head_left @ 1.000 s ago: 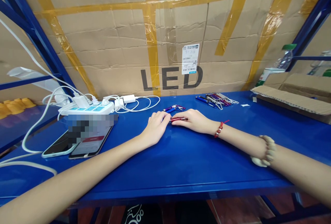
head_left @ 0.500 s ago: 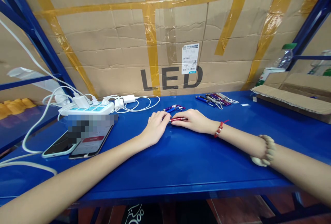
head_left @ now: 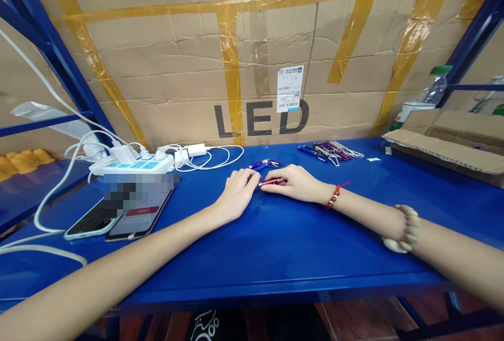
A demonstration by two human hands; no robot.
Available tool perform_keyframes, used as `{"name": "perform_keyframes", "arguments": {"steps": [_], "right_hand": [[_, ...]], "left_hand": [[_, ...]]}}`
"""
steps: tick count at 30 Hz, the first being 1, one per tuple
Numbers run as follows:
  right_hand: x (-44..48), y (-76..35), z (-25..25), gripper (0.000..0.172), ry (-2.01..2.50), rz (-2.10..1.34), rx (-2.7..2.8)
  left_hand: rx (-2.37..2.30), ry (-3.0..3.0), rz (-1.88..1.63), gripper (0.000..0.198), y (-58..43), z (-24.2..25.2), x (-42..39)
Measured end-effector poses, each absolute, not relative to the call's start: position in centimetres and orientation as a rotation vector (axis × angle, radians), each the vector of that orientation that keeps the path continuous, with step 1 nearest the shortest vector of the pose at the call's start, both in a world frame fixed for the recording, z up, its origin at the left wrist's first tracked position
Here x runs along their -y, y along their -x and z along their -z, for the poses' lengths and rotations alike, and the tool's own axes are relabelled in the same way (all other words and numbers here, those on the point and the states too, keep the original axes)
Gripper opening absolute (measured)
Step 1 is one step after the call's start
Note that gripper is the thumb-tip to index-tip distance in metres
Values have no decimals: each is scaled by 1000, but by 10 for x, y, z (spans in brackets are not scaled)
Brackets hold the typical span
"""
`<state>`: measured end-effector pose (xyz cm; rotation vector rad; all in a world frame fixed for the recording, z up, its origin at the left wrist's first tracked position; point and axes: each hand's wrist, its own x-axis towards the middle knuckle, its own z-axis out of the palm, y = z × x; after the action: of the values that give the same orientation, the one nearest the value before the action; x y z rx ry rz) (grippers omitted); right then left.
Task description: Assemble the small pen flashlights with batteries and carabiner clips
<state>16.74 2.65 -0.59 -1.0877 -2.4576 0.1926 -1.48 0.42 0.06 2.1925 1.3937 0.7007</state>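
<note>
My right hand (head_left: 294, 182) is closed around a slim red keychain flashlight (head_left: 271, 182), pinching it between thumb and fingers just above the table. The flashlight's tip points left at my left hand (head_left: 238, 191), whose thumb and fingers are drawn together close to that tip. Whatever those left fingers hold, if anything, is hidden. Just behind both hands lie a few blue and purple keychain flashlights (head_left: 260, 166). Farther back to the right is a pile of several more flashlights (head_left: 331, 152) in blue, silver and red, with metal carabiner clips.
Two phones (head_left: 136, 217) lie at the left on the blue table (head_left: 255, 257), near a white power strip (head_left: 137, 165) with tangled cables. An open cardboard box (head_left: 441, 149) and a plastic bottle (head_left: 421, 94) stand at the right. A large carton (head_left: 189, 68) forms the back wall.
The red flashlight has shifted slightly to the right with my right hand, so a small gap shows between its tip and my left thumb. My left hand stays in place.
</note>
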Motion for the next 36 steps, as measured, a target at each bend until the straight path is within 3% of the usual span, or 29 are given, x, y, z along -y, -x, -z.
{"name": "perform_keyframes", "arguments": {"steps": [36], "right_hand": [[-32, -169, 10, 31, 1055, -198, 2445]], "left_hand": [[-1413, -2190, -708, 30, 15, 0, -4]]}}
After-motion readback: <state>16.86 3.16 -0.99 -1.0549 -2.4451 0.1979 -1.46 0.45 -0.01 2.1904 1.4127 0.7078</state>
